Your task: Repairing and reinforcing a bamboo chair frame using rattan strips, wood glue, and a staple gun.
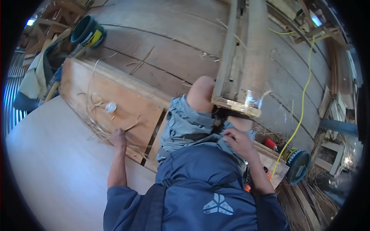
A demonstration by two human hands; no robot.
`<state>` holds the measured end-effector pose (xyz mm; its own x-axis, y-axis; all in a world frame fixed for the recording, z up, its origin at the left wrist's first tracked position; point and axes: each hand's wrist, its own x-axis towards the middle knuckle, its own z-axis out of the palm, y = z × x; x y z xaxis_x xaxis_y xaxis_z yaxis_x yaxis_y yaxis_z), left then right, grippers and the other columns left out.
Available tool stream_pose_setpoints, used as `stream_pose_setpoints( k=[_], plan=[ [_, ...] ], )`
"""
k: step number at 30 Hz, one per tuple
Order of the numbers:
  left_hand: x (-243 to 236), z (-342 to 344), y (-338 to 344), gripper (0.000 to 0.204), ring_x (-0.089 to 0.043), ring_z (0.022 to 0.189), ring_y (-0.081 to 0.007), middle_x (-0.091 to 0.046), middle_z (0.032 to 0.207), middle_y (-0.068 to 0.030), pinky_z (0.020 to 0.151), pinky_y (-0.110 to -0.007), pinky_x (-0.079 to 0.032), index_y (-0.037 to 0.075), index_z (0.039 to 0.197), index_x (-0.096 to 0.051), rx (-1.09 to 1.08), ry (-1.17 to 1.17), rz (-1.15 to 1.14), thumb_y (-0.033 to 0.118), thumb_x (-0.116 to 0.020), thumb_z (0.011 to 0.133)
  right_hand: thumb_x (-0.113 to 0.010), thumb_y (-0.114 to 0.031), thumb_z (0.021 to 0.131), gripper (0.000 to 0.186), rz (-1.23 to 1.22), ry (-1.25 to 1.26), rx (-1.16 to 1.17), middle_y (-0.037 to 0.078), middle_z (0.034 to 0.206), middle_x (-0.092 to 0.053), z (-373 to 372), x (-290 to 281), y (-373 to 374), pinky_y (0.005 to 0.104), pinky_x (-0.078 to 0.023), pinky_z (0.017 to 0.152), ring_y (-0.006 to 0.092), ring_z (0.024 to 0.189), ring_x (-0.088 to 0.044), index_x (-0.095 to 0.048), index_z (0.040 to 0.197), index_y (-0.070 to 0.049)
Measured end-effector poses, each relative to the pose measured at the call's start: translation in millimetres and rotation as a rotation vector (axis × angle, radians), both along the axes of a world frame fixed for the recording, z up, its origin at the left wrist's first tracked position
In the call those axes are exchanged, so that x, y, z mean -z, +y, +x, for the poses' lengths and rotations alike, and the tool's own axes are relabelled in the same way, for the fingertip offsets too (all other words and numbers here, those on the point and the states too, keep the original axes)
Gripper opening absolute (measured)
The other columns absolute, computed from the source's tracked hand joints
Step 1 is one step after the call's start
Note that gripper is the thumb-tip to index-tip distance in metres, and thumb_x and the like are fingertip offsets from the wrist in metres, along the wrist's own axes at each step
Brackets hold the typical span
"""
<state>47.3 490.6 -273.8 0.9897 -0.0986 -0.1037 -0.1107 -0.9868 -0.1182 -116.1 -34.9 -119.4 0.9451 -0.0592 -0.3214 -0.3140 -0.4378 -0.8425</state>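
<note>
My left hand (119, 138) is closed at the edge of a low plywood bench (131, 100), on a bundle of thin tan strips, like cane (102, 133). One strip end sticks out past its fingers. On the bench top, near the strips, lies a small clear roll or cup-like thing (110, 107). My right hand (238, 142) is over my right thigh, its fingers curled in; whatever they hold, if anything, is hidden. In front of my knees stands a long wooden frame (246, 57), with shiny clear wrap (252, 101) at its near end.
A dark green bucket (88, 32) stands far left, another (298, 165) lies at right beside a red object (271, 144). A yellow cord (304, 96) runs across the floorboards at right. A large pale sheet (58, 161) fills the near left; wood scraps (335, 100) line the right.
</note>
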Motion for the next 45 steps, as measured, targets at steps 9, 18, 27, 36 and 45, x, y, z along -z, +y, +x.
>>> stream_pose_setpoints(
  k=[9,18,27,36,45],
  plan=[
    [-14,21,-31,0.007,-0.056,0.074,-0.0328,-0.054,0.075,-0.0134,0.062,-0.043,-0.042,0.009,0.086,-0.052,0.218,-0.227,-0.282,0.007,-0.046,0.083,-0.059,-0.016,0.085,0.017,-0.050,0.086,-0.076,0.010,0.077,-0.062,20,11,28,0.0296,-0.047,0.064,0.0174,0.069,-0.060,-0.058,0.097,-0.004],
    [-114,15,-28,0.020,-0.058,0.076,-0.0250,-0.058,0.089,-0.0161,0.069,-0.035,-0.048,-0.005,0.105,-0.052,-0.646,-0.611,-1.022,0.007,-0.047,0.090,-0.058,-0.007,0.085,0.013,-0.025,0.053,-0.156,0.006,0.071,-0.057,39,22,40,0.0256,-0.043,0.059,0.0112,0.063,-0.053,-0.057,0.096,-0.001],
    [-29,-12,-23,0.081,-0.041,0.118,-0.0411,-0.039,0.128,-0.0266,0.095,-0.046,-0.039,-0.007,0.121,-0.038,-1.028,-0.169,-0.357,0.049,-0.068,0.071,-0.058,-0.008,0.083,0.015,-0.082,0.055,-0.185,0.008,0.074,-0.060,51,33,43,0.0267,-0.044,0.060,0.0127,0.065,-0.055,-0.058,0.096,-0.001],
    [27,42,1,0.033,-0.059,0.091,-0.0400,-0.060,0.095,-0.0241,0.083,-0.046,-0.045,-0.001,0.106,-0.054,-1.065,-0.305,-0.583,0.014,-0.051,0.077,-0.056,-0.009,0.087,0.009,-0.020,0.099,-0.154,-0.003,0.072,-0.051,53,29,50,0.0192,-0.036,0.057,0.0040,0.065,-0.043,-0.055,0.093,-0.001],
    [15,51,69,0.023,-0.064,0.075,-0.0324,-0.063,0.080,-0.0199,0.069,-0.040,-0.049,-0.006,0.092,-0.055,-0.987,-0.485,-0.671,0.015,-0.048,0.085,-0.056,-0.011,0.086,0.016,-0.017,0.153,-0.131,0.007,0.073,-0.058,55,34,47,0.0259,-0.044,0.062,0.0115,0.066,-0.053,-0.058,0.096,0.000]
  ],
)
